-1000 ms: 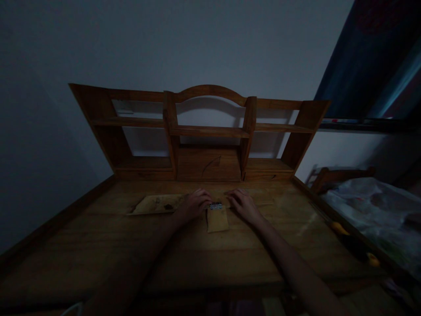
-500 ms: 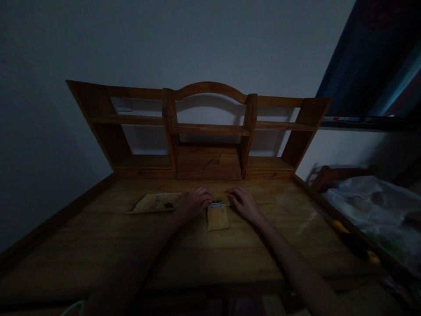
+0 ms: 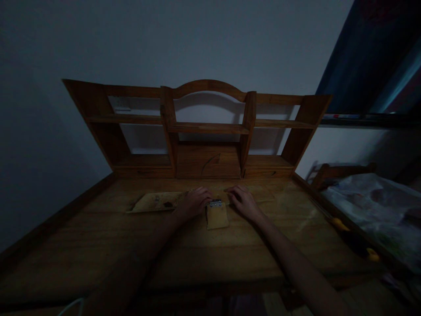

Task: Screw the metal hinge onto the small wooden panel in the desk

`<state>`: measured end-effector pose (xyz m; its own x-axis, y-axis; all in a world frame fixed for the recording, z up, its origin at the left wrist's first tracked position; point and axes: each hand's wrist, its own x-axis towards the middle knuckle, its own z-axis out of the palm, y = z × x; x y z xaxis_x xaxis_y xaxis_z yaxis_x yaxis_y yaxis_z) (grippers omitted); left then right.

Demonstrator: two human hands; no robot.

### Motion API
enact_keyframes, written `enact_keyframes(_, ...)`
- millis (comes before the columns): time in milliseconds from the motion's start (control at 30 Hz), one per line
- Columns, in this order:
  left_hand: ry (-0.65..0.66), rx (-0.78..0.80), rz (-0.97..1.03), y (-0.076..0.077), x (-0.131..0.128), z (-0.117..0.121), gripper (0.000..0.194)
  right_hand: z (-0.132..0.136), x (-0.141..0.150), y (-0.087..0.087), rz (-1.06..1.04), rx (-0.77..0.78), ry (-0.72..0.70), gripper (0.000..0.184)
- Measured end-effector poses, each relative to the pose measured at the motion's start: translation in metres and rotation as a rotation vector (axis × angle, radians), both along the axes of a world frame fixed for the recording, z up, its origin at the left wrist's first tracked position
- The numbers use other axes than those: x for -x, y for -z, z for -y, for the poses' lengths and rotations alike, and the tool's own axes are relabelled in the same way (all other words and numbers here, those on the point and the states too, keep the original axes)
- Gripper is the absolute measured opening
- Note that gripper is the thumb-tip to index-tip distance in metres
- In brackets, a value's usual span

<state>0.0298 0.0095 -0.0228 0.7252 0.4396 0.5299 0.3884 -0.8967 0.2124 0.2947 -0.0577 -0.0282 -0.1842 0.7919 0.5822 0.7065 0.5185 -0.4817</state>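
Note:
A small metal hinge (image 3: 215,202) sits at the far edge of a squarish piece of wood (image 3: 217,217) on the desk. My left hand (image 3: 196,201) is closed, its thumb and fingertips at the hinge's left end. Behind the hinge lies a long thin wooden board (image 3: 151,202), stained dark in places and partly covered by my hands. My right hand (image 3: 242,201) rests over the board's right part, just right of the hinge. Its fingers are bent together; what they hold, if anything, is too dark and small to make out.
A wooden shelf unit (image 3: 210,128) stands along the desk's (image 3: 210,259) back edge. At the right edge lies a yellow-and-black handled tool (image 3: 357,243). Beyond it, clear plastic sheeting (image 3: 371,206) covers something. A pale curved object (image 3: 73,306) shows at bottom left.
The view has shifted slightly. Both hands, the hinge and the wood pieces keep practically the same places.

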Motion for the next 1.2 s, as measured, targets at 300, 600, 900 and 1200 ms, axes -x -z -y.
enact_keyframes(300,-0.017,0.007,-0.016,-0.004,-0.001,0.005,0.02,-0.002,-0.001,0.002,-0.002,-0.005,-0.001,0.024)
enact_keyframes(600,-0.012,-0.005,-0.025,0.0,-0.001,0.001,0.021,-0.002,-0.001,0.002,0.009,-0.014,-0.009,0.024)
enact_keyframes(900,-0.019,-0.007,-0.051,0.003,0.0,0.0,0.021,0.011,-0.048,-0.018,0.038,-0.129,0.228,0.025)
enact_keyframes(1200,-0.056,-0.033,-0.06,0.008,-0.007,-0.003,0.023,0.134,-0.183,-0.024,0.158,-0.154,0.709,0.027)
